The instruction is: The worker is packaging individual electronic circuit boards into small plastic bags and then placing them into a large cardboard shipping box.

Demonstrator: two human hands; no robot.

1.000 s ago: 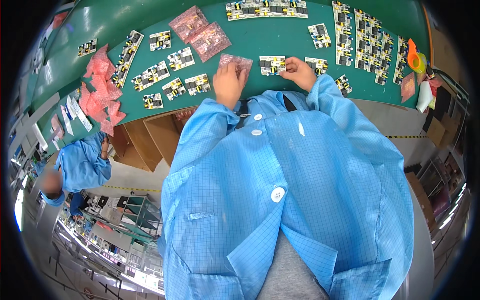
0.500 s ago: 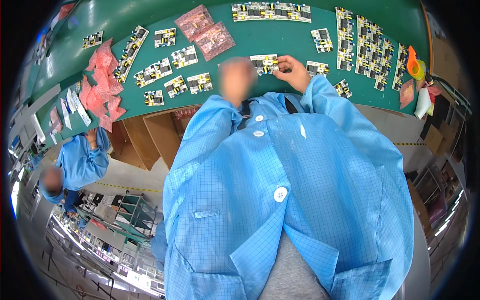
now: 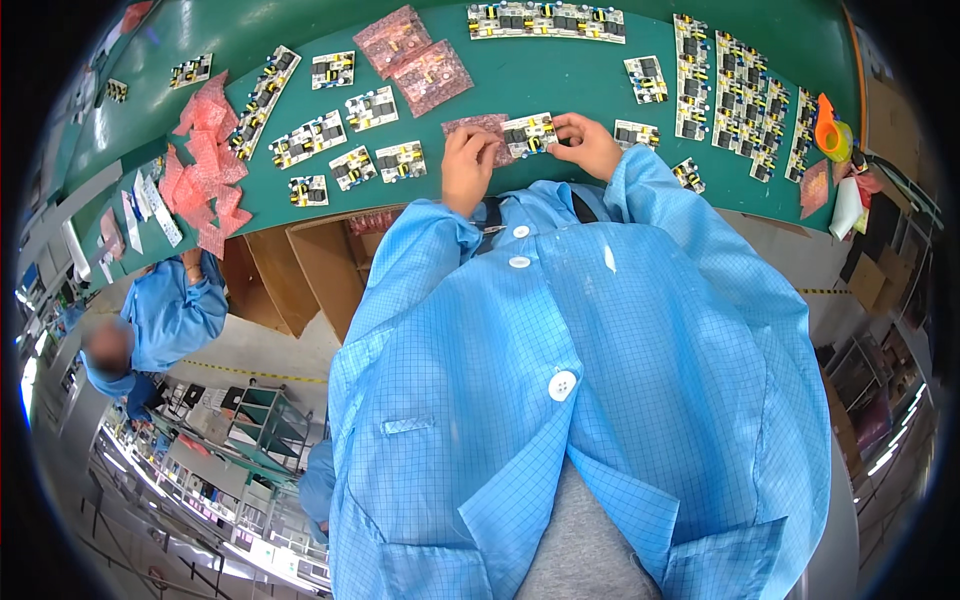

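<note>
Over the table's near edge, my right hand (image 3: 588,146) pinches the right end of a small circuit board (image 3: 530,134) carrying black, yellow and blue parts. The board's left end lies against a pink bubble-wrap bag (image 3: 484,122); whether it is inside the opening I cannot tell. My left hand (image 3: 468,168) has its fingers closed on the bag's near side, and they cover part of it. Two more pink bubble-wrap bags (image 3: 432,78) with boards inside lie farther back.
Loose boards (image 3: 400,160) are spread to the left on the green table (image 3: 560,80). Rows of joined boards (image 3: 691,78) stand at right, beside an orange tape dispenser (image 3: 827,128). Pink bubble wrap (image 3: 210,150) is heaped at left, near a co-worker in blue (image 3: 175,315).
The bubble-wrap bag now shows more fully beside my left hand. My right hand keeps its hold on the board. The whole view has shifted slightly.
</note>
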